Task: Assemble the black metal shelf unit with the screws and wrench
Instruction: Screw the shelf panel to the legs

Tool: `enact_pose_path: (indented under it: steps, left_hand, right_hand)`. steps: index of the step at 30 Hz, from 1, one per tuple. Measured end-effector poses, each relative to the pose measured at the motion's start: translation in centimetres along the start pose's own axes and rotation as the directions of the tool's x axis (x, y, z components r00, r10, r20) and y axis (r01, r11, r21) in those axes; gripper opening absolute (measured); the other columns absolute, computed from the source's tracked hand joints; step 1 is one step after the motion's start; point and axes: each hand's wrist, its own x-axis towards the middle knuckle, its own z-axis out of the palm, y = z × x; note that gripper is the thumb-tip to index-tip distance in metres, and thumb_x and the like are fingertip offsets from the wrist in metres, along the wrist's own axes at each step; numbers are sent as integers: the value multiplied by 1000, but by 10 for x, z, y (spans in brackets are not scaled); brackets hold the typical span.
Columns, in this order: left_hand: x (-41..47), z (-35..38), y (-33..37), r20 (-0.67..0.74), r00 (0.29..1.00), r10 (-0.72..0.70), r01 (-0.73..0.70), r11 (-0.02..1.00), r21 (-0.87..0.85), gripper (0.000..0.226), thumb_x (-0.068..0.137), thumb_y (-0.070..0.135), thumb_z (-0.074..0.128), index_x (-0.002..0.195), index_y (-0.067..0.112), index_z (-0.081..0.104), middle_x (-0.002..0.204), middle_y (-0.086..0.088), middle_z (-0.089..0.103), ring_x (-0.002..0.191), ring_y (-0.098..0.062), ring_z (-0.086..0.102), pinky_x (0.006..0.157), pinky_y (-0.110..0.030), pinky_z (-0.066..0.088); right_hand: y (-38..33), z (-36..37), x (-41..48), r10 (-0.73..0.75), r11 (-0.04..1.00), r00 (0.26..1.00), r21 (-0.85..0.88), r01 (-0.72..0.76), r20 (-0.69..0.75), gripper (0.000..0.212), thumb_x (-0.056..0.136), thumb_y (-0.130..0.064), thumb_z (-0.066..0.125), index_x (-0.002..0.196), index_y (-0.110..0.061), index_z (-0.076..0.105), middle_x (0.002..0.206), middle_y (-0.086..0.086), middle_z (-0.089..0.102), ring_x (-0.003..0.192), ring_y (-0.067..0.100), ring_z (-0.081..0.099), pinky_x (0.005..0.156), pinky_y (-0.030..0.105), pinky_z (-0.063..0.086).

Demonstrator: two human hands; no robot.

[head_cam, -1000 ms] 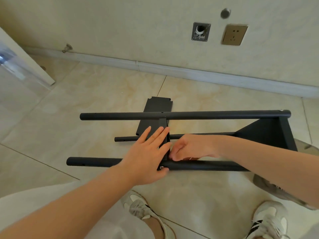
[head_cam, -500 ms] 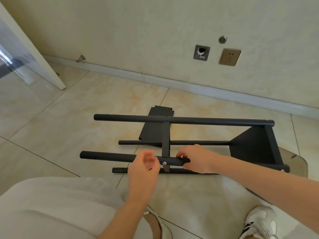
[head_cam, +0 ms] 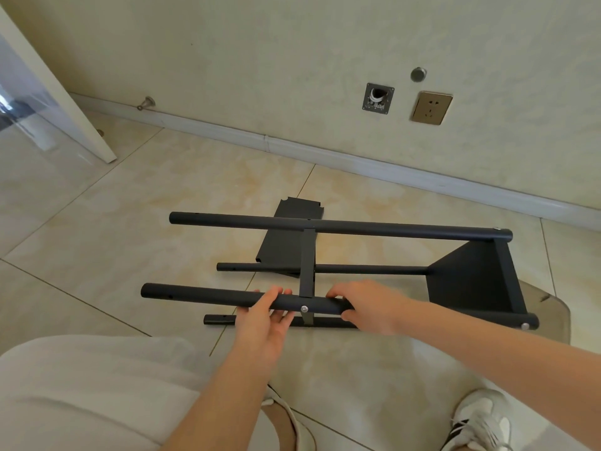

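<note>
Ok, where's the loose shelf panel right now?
Head view, centre: the loose shelf panel lies flat on the floor behind the far tube, just left of the crossbar.

I am looking at a frame [head_cam: 357, 226] of smooth, matt black metal tubes. A screw [head_cam: 304, 308] in it is shining silver. The floor tiles [head_cam: 130, 222] are gleaming glossy beige; the wall [head_cam: 260, 60] is looking matt and rough; trousers [head_cam: 81, 385] are showing pale cloth.

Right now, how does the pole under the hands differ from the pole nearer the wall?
The near pole is gripped by the left hand and right hand; the far pole is untouched. The near pole lies by the person's knee, the far pole toward the wall. Both are black, and one crossbar joins them.
</note>
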Motion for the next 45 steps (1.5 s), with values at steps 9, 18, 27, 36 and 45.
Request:
enact_pose_path:
  steps: [9,18,27,36,45]
  left_hand:
    - [10,9,3,49,998,41,-42,999,7,62,94,-5,63,147,16,38,98,-19,70,90,-29,74,81,-50,57]
    - [16,32,11,103,993,59,-58,998,-9,58,92,-5,65,142,17,45,116,-20,65,95,-32,71,74,-49,60]
    - [17,61,35,143,988,67,-74,996,46,48,95,-3,61,136,16,44,112,-19,64,96,-32,68,76,-50,57]
    - [4,104,73,250,955,157,-209,958,196,62,95,-1,63,149,14,39,114,-18,66,98,-30,71,67,-43,63]
    - [-20,153,120,402,873,277,-429,827,363,62,93,0,67,146,20,40,115,-15,67,91,-26,75,71,-43,62]
  right_hand:
    - [1,-3,-1,-12,980,999,-198,2,-48,32,96,-7,51,120,-27,50,98,-1,57,85,18,57,72,35,54]
    - [11,-24,2,-22,984,994,-179,2,-108,25,102,-12,43,121,-26,50,96,0,54,81,19,55,68,34,48]
    - [9,-43,9,-39,991,980,-135,12,-198,27,103,-11,42,126,-23,50,93,0,51,79,18,51,66,27,37]
    - [3,-72,4,-48,998,944,13,55,-326,26,104,-14,43,126,-19,55,105,6,64,89,19,59,85,32,50]
    - [-12,-101,7,12,962,899,251,109,-437,29,102,-13,50,130,-16,58,114,8,65,96,18,60,84,22,39]
